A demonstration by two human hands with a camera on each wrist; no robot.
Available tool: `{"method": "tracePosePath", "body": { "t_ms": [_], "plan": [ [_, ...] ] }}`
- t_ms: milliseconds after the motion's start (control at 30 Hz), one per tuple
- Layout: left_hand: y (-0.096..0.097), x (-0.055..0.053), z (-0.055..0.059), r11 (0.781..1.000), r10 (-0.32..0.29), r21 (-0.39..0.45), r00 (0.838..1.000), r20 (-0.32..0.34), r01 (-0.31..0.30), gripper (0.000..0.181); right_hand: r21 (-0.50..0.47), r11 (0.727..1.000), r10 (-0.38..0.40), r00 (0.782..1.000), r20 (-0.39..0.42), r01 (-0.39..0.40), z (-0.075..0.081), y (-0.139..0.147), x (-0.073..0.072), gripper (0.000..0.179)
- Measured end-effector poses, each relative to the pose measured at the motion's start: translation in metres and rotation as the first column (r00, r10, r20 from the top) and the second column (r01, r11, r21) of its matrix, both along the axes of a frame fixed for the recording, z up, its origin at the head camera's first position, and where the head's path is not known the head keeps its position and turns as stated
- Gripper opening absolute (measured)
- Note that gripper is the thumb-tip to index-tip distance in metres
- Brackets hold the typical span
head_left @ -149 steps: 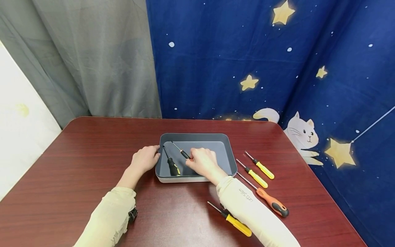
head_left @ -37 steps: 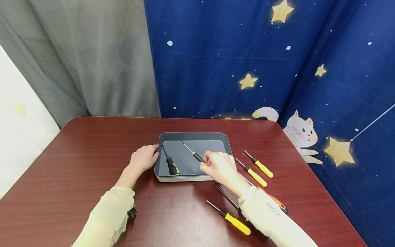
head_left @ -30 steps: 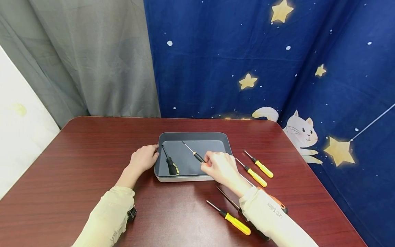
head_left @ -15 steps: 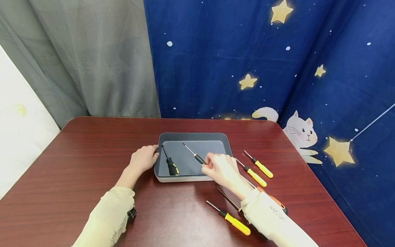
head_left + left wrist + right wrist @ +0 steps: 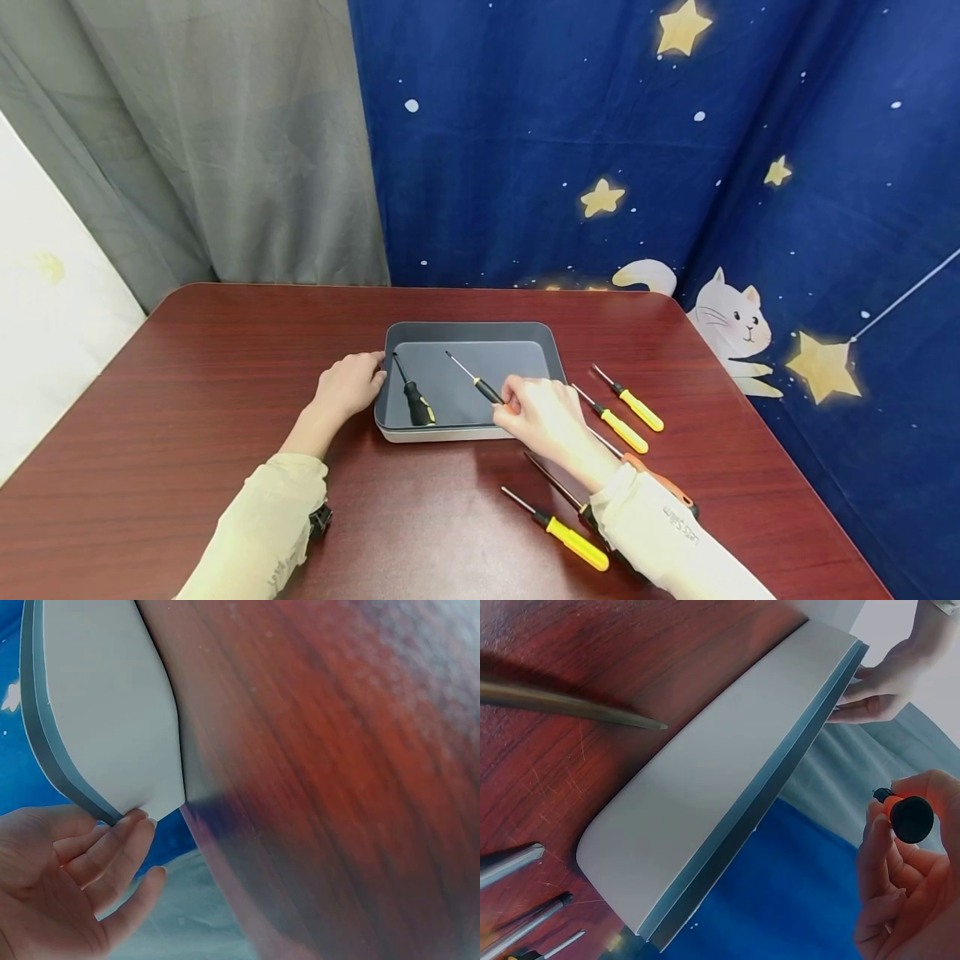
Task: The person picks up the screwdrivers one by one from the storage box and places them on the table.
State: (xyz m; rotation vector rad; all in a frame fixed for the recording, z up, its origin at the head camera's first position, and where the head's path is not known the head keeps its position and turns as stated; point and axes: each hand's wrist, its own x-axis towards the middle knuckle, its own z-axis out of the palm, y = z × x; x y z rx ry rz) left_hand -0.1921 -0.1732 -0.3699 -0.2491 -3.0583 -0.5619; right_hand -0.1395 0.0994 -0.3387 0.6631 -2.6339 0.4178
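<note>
My left hand (image 5: 351, 387) holds the left rim of a grey rectangular tray (image 5: 468, 434); in the left wrist view its fingertips lie on the pale outer wall. Over the tray's front right part, my right hand (image 5: 546, 417) pinches a slim screwdriver (image 5: 489, 392) by its black and orange handle. The blade points toward the back left, and the fingers cover part of the handle. The right wrist view shows the handle's round black end. A second screwdriver (image 5: 419, 406), black with yellow marks, lies inside the tray along its left side.
Right of the tray lie two yellow-handled screwdrivers (image 5: 625, 431) and an orange one (image 5: 660, 479), partly behind the right arm. Nearer are another yellow screwdriver (image 5: 577, 546) and a dark long-bladed one (image 5: 555, 479), half under the sleeve. Curtains stand behind the table (image 5: 187, 400).
Over five seconds my right hand has moved right and nearer to me, carrying the slim screwdriver. The dark long-bladed screwdriver has come into sight beside the sleeve. My left hand stays at the rim.
</note>
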Motion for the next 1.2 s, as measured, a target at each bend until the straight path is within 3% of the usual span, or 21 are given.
{"method": "tracePosePath", "body": {
  "t_ms": [500,1200],
  "plan": [
    [0.0,0.0,0.001,1.0,-0.001,-0.003,1.0,-0.01,0.001,0.036,0.009,1.0,-0.024,0.999,0.04,0.024,-0.001,0.004,0.009,0.013],
    [0.0,0.001,0.001,1.0,-0.005,-0.002,1.0,-0.016,0.005,0.036,-0.002,1.0,0.015,1.0,-0.003,-0.015,-0.007,0.014,0.028,0.016]
  ]
}}
